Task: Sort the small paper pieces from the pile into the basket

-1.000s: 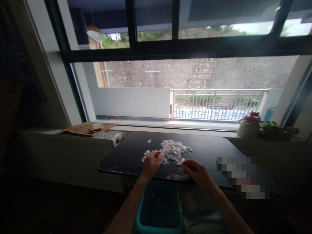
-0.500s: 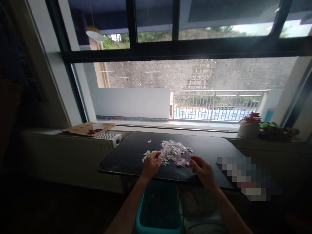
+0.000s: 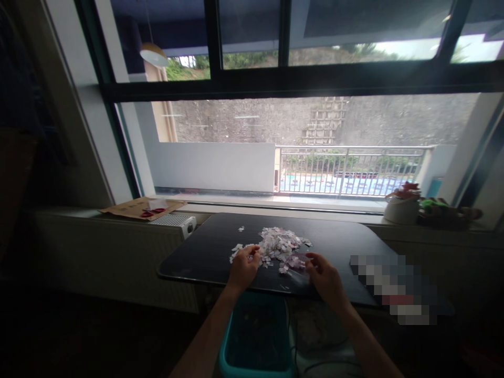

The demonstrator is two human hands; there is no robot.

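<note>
A loose heap of small cut paper scraps (image 3: 280, 240), white with some pinkish bits, lies on the dark table (image 3: 338, 236). At the heap's near left edge is my left hand (image 3: 244, 268), its thumb and fingertips drawn together; what they hold, if anything, is too small to make out. On the near right side, my right hand (image 3: 325, 274) pinches a piece of clear plastic film (image 3: 300, 276), which shows as a faint shine over the table. Pinkish scraps (image 3: 292, 263) lie beside or under this film; I cannot tell which.
Below the table's front edge stands a teal plastic bin (image 3: 225, 352). Red-handled scissors (image 3: 153, 212) rest on brown paper (image 3: 126, 208) at the left, by a white radiator (image 3: 173, 220). A pale pot (image 3: 401, 209) stands on the right sill. A blurred-out item (image 3: 394, 289) lies on the table's right.
My right hand has shifted slightly left, and the clear film beside it now catches more light over the near scraps. My left hand has stayed in place.
</note>
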